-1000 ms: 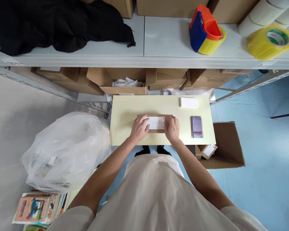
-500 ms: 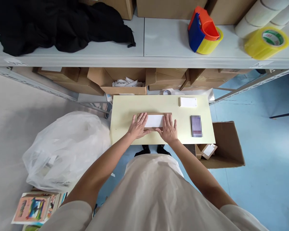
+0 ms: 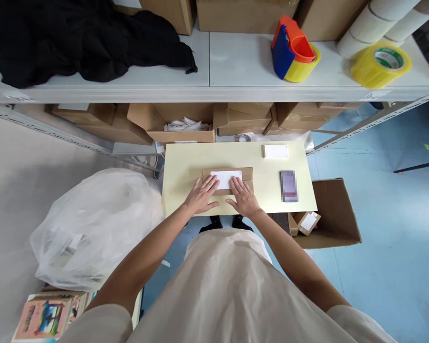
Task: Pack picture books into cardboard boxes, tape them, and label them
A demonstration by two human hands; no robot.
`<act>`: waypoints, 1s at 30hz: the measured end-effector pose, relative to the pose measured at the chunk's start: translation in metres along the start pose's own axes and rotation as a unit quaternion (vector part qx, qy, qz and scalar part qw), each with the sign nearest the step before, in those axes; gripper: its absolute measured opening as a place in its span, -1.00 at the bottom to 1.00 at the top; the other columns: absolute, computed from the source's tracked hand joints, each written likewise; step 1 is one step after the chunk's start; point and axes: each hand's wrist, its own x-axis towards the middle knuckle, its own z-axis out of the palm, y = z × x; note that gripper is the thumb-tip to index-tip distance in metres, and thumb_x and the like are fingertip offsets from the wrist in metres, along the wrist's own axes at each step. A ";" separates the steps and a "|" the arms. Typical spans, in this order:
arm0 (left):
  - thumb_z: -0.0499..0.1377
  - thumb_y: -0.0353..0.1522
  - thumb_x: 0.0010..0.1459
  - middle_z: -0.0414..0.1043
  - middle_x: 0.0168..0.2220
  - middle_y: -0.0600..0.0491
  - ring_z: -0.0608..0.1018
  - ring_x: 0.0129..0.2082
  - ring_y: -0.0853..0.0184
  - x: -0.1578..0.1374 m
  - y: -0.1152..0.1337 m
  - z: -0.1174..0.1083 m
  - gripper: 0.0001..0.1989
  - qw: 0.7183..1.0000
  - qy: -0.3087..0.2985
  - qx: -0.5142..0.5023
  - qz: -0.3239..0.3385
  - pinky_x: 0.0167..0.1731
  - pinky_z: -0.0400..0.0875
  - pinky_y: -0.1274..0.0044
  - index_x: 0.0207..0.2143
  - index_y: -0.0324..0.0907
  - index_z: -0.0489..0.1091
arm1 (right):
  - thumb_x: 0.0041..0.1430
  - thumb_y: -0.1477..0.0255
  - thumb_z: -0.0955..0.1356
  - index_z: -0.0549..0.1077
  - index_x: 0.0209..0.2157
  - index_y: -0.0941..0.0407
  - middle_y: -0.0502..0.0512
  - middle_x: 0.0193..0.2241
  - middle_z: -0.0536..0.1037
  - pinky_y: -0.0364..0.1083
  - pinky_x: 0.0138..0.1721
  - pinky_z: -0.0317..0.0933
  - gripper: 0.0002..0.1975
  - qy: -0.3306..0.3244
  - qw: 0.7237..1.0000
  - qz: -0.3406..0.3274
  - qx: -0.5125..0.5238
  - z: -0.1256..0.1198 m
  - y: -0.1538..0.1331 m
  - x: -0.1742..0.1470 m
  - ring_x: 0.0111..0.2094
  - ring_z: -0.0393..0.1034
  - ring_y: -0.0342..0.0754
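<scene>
A small brown cardboard box point(image 3: 247, 174) lies flat on the pale yellow table point(image 3: 180, 159). On its top is a white label point(image 3: 226, 180). My left hand point(image 3: 201, 194) rests at the box's left part, its fingertips on the label's left edge and its thumb stretched out. From the other side my right hand point(image 3: 244, 197) touches the label's right part with its fingertips, thumb apart. Both hands lie flat and grip nothing. At the table's right are a stack of white labels point(image 3: 276, 152) and a purple, pixelated rectangular item point(image 3: 289, 186).
A blue and red tape dispenser point(image 3: 293, 50) and a yellow tape roll point(image 3: 381, 65) sit on the shelf point(image 3: 243, 59). An open carton point(image 3: 338, 214) with small boxes stands right of the table. A translucent plastic bag point(image 3: 100, 224) bulges at the left, near stacked books point(image 3: 45, 317).
My hands have slid slightly toward me and inward over the label. The box's right end, covered by my right fingers before, now shows. The view has shifted a little.
</scene>
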 end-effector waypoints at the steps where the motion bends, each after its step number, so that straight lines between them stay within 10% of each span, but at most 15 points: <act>1: -0.04 -0.04 0.18 -0.24 0.33 -0.12 -0.11 0.32 0.12 0.000 -0.002 0.000 -0.23 1.000 0.000 -0.004 -0.004 0.21 -0.28 0.12 0.31 -0.19 -0.20 | 0.26 0.09 0.08 -0.11 0.29 0.27 0.24 0.29 -0.04 0.11 0.24 -0.17 -0.27 0.003 1.000 0.010 -0.001 -0.002 0.004 -0.004 0.31 -0.25 0.09; 11: -0.08 -0.11 0.22 -0.27 0.34 -0.11 -0.16 0.32 0.08 0.000 0.005 0.002 -0.33 0.997 0.039 -0.037 -0.060 0.19 -0.13 0.11 0.30 -0.21 -0.14 | 0.24 0.20 0.17 0.10 0.22 0.29 0.33 0.23 0.13 0.16 0.18 -0.08 -0.38 0.036 0.997 0.073 0.003 -0.014 -0.004 0.004 0.25 -0.04 0.18; 17: -0.07 -0.08 0.21 -0.23 0.33 -0.12 -0.14 0.32 0.09 0.011 0.004 -0.002 -0.27 0.996 0.030 -0.034 -0.082 0.19 -0.23 0.05 0.31 -0.22 -0.21 | 0.24 0.07 0.11 0.02 0.26 0.26 0.31 0.27 0.02 0.21 0.20 -0.20 -0.29 0.021 1.000 0.020 -0.008 -0.011 0.000 0.021 0.29 -0.18 0.19; 23: -0.09 -0.05 0.20 -0.26 0.34 -0.14 -0.20 0.31 -0.03 0.007 0.003 0.000 -0.32 0.986 0.053 -0.041 -0.152 0.12 -0.30 -0.09 0.30 -0.12 -0.13 | 0.24 0.05 0.06 -0.11 0.28 0.31 0.40 0.28 -0.06 0.30 0.18 -0.27 -0.23 0.049 0.991 0.124 -0.034 -0.005 0.006 0.010 0.30 -0.30 0.24; 30: -0.08 -0.14 0.22 -0.32 0.33 -0.24 -0.23 0.31 -0.05 0.018 0.009 0.014 -0.28 0.933 0.143 -0.158 -0.290 0.14 -0.18 -0.04 0.31 -0.26 -0.26 | 0.26 0.10 0.08 -0.12 0.30 0.17 0.24 0.31 -0.09 0.24 0.22 -0.24 -0.31 0.030 0.999 0.019 -0.010 0.006 -0.010 -0.002 0.31 -0.35 0.17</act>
